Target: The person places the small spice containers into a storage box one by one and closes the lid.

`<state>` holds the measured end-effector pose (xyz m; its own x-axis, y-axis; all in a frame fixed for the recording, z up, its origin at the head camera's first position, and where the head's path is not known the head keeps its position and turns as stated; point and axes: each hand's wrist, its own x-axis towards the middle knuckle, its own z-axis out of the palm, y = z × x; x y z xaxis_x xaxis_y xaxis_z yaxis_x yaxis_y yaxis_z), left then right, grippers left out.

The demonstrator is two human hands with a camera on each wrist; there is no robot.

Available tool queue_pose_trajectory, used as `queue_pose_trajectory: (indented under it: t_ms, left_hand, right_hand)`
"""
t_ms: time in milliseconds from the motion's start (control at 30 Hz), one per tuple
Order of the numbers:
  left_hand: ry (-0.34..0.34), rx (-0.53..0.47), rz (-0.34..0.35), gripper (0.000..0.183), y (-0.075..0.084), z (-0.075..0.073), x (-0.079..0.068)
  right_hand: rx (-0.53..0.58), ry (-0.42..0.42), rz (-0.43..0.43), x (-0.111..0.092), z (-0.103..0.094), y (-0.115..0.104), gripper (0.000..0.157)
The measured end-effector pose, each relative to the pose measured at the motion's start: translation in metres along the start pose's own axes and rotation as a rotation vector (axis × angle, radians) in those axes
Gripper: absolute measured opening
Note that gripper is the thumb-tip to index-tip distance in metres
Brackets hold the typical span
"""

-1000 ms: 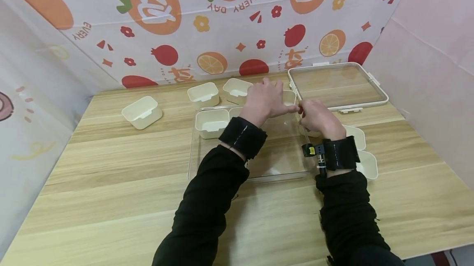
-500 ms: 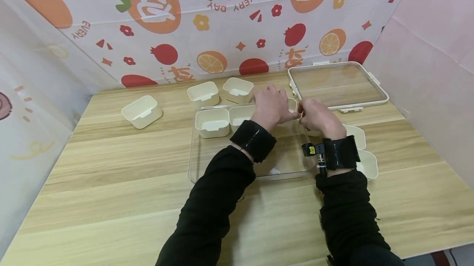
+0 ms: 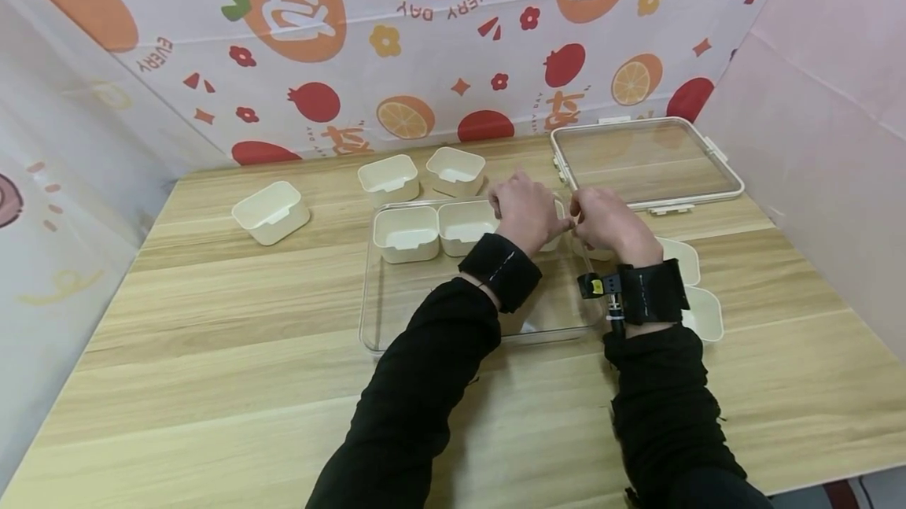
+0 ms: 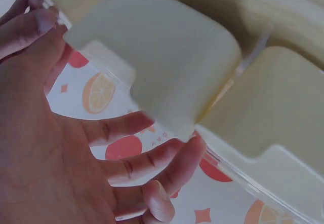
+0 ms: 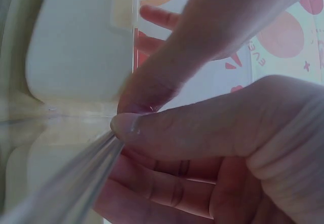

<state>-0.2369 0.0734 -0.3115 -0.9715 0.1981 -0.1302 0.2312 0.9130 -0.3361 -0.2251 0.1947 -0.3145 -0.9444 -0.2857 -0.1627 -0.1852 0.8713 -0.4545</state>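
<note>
A clear plastic box point(image 3: 425, 300) lies on the table, with two cream cups, a left one point(image 3: 406, 234) and a right one point(image 3: 463, 227), along its far side. My left hand point(image 3: 525, 212) holds a third cream cup point(image 4: 162, 51) at the far right corner, thumb at one end and fingertips at the other. In the left wrist view this cup sits beside its neighbour point(image 4: 268, 102). My right hand point(image 3: 607, 219) pinches the rim of the box's right wall point(image 5: 76, 178) between thumb and fingers. The thumbs meet near that rim, and the left hand hides much of the third cup.
A clear lid with a cream frame point(image 3: 647, 202) lies at the back right. Loose cream cups stand at the left point(image 3: 271, 214) and behind the box point(image 3: 388, 181). More cups point(image 3: 702, 314) are right of the box, partly hidden by the right arm. A printed cloth hangs behind.
My left hand has come nearer with the third cup, lowering it beside the other two, and more of the middle cup shows. My right hand has kept its grip on the box wall.
</note>
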Motion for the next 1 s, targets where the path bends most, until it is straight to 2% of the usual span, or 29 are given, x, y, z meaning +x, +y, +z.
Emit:
queue_pose_trajectory:
  t_ms: [233,433,567,633,800,1000]
  left_hand:
    - [0.035,0.008,-0.028,0.064,0.0028,0.0045,0.0013]
    - [-0.020,-0.028,0.005,0.058,0.0009,0.0021,0.0005]
    - [-0.039,-0.034,0.049,0.031,0.0000,0.0000,-0.0013]
    - [-0.031,-0.027,0.057,0.024,-0.0004,0.0005,-0.0016]
    - [0.001,-0.035,0.055,0.027,-0.0022,0.0026,-0.0002]
    - [-0.010,-0.036,0.046,0.026,-0.0016,0.0030,0.0026]
  right_hand:
    - [-0.014,0.021,-0.013,0.0004,0.0006,0.0001,0.021]
    - [-0.021,0.023,-0.019,0.0013,0.0006,0.0007,0.021]
    - [-0.026,0.028,-0.017,0.0015,0.0003,0.0011,0.022]
    - [-0.025,0.027,-0.015,0.0016,0.0006,0.0013,0.022]
    - [-0.027,0.031,-0.012,0.0013,0.0009,0.0014,0.022]
    - [-0.037,0.035,-0.019,0.0007,-0.0001,0.0011,0.022]
